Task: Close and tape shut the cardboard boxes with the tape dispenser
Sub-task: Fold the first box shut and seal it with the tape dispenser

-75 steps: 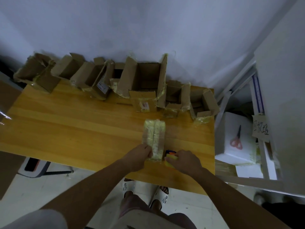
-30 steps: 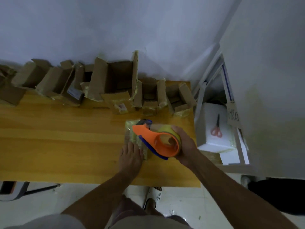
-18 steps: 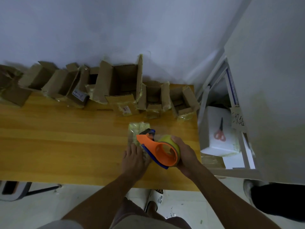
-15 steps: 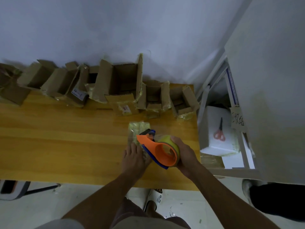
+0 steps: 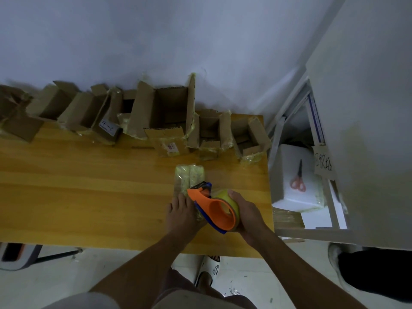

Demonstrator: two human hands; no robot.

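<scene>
Tape dispenser [image 5: 217, 209]: orange, gripped in your right hand [image 5: 247, 214], nose on the small taped box [image 5: 189, 178]. Box: on the wooden table [image 5: 89, 197], just in front of the row of open cardboard boxes [image 5: 160, 117]. Your left hand [image 5: 181, 216]: fingers flat, pressing the box's near end.

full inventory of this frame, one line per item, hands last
Closed box: 1, tape-wrapped, yellowish, table near edge, under left hand.
Tape dispenser: 1, orange with blue edge, yellowish roll, over the closed box.
Open boxes: a row, exact count unclear, brown cardboard, along the wall.
Table: 1, wood.
Scissors: 1, orange handles, on white foam block.
White foam block: 1, right of table.
Slippers: white, on floor.
Left hand: fingers flat on closed box.
Right hand: holds dispenser.
</scene>
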